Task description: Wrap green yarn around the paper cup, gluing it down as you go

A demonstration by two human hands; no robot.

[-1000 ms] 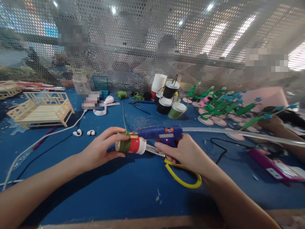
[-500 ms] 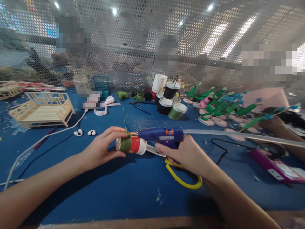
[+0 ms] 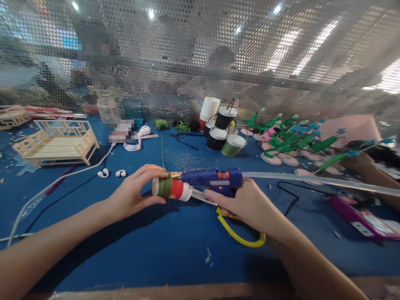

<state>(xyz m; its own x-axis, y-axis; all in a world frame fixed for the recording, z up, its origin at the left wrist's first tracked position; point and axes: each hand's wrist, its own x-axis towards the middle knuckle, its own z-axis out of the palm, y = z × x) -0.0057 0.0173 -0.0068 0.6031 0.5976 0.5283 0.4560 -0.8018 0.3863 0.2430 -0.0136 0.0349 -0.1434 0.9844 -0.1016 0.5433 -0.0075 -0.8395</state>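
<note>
My left hand point(image 3: 137, 189) grips a small paper cup point(image 3: 177, 190), tilted on its side, between thumb and fingers. Green yarn point(image 3: 163, 186) is wound around one end of the cup; the rest shows red and white. A strand runs back from it to a green yarn ball point(image 3: 161, 124). In my right hand point(image 3: 240, 204) is a blue hot glue gun point(image 3: 203, 178), its small light glowing red. Its nozzle reaches the edge of the yarn; whether it touches is hard to tell. Scissors point(image 3: 246, 242) with yellow handles also sit in or under my right hand, blades toward the cup.
Stacked white cups point(image 3: 210, 109) and small yarn-covered buckets point(image 3: 227, 117) stand at the back. Green and blue craft plants point(image 3: 293, 139) fill the right, near a purple power strip point(image 3: 359, 216) and another person's arm point(image 3: 362, 164). A wooden miniature bed point(image 3: 59, 143) and white cable lie left.
</note>
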